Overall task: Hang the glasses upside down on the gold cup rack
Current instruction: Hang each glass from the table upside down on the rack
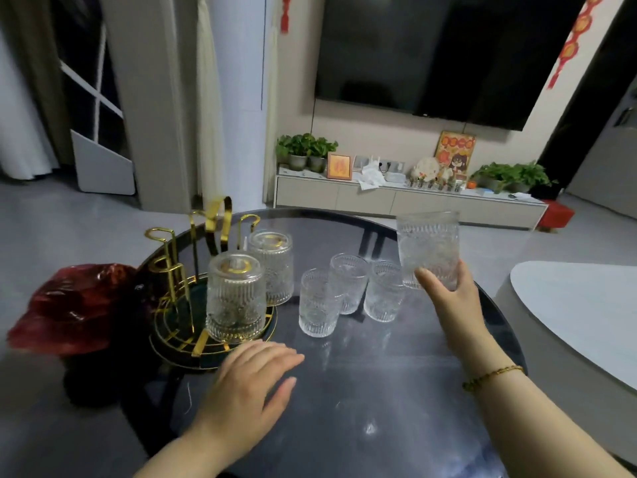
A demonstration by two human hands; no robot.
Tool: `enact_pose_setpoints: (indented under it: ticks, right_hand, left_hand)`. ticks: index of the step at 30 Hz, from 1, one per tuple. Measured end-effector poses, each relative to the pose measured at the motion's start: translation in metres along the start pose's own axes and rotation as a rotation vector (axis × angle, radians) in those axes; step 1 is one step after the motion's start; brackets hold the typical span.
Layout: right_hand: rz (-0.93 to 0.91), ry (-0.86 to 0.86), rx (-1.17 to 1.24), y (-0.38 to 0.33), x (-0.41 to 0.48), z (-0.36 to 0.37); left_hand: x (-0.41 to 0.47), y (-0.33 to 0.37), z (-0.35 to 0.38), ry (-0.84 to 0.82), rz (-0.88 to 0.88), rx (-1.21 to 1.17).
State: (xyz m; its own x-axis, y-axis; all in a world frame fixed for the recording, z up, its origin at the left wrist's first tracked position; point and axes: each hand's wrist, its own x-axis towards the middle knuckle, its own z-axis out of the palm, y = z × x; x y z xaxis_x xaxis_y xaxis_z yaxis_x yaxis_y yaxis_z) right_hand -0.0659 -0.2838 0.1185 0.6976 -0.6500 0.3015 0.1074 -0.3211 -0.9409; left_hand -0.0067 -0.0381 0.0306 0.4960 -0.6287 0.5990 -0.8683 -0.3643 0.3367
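Observation:
The gold cup rack [179, 270] stands on a round dark tray at the table's left. Two ribbed glasses hang upside down on its pegs: a near one [236, 298] and one behind it [272, 265]. Three more ribbed glasses stand upright in the middle of the table: a left one [317, 303], a middle one [348, 282] and a right one [382, 291]. My right hand [448, 291] holds another glass [429, 246] by its base, lifted above the table, mouth up. My left hand [251, 384] rests flat and open on the table just in front of the tray.
The round dark glass table [362, 391] holds everything. A crumpled red bag [72, 308] lies at its left edge, beside the rack. A white rounded table [582, 312] is to the right. A TV cabinet with plants stands along the far wall.

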Motion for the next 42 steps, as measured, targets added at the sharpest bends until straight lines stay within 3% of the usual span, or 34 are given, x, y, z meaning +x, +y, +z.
enact_pose_setpoints:
  ticks: [3,8,12,15,20,25,30,42]
  right_hand:
    - [-0.011,-0.092,0.063,-0.023,0.005,0.021]
    - [0.033,-0.164,0.142,-0.053,0.021,0.061]
    - [0.005,-0.236,0.017,-0.075,0.036,0.091]
    - [-0.053,-0.268,-0.113,-0.089,0.046,0.107]
    - [-0.19,-0.391,-0.368,-0.11,0.073,0.136]
    - [-0.356,-0.485,-0.79,-0.141,0.096,0.172]
    - [-0.352,-0.634,-1.129,-0.154,0.109,0.199]
    - [-0.308,-0.769,-1.18,-0.118,0.108,0.237]
  left_hand:
    - [0.007,-0.016,-0.042,0.164,0.026,0.032]
    - [0.014,-0.053,-0.082,0.35,-0.142,0.205]
    - [0.023,-0.082,-0.086,0.256,-0.229,0.286]
    - [0.025,-0.097,-0.078,0.216,-0.287,0.168]
    - [0.029,-0.105,-0.07,0.331,-0.246,0.106]
    - [0.03,-0.11,-0.069,0.394,-0.177,0.15]
    - [0.031,-0.114,-0.068,0.437,-0.161,0.137]
    - [0.03,-0.119,-0.065,0.461,-0.143,0.15]
